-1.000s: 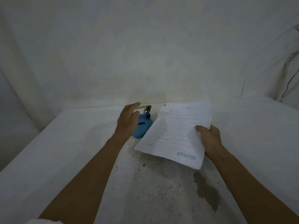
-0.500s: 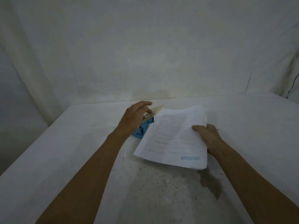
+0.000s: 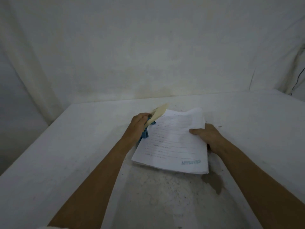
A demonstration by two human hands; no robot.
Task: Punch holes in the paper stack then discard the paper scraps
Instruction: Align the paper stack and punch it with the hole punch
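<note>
A white paper stack (image 3: pixel 175 142) with printed lines and a blue "APPROVED" stamp is held near the middle of the table. My right hand (image 3: pixel 208 136) grips its right edge, thumb on top. Its left edge lies against a blue hole punch (image 3: pixel 146 132) with a cream lever (image 3: pixel 158 112) raised at a slant. My left hand (image 3: pixel 138 124) is closed around the punch and the base of the lever. Most of the punch body is hidden behind my left hand and the paper.
The white table (image 3: pixel 82 154) has a dark stain (image 3: pixel 213 181) just under the stack's near right corner and small specks in the near middle. A white draped wall (image 3: pixel 148 55) rises right behind the table. A thin dark cable (image 3: pixel 298 78) hangs at the far right.
The paper stack has come down flatter and its left edge has moved against the punch. My left hand has closed around the punch, and the lever now points up to the right.
</note>
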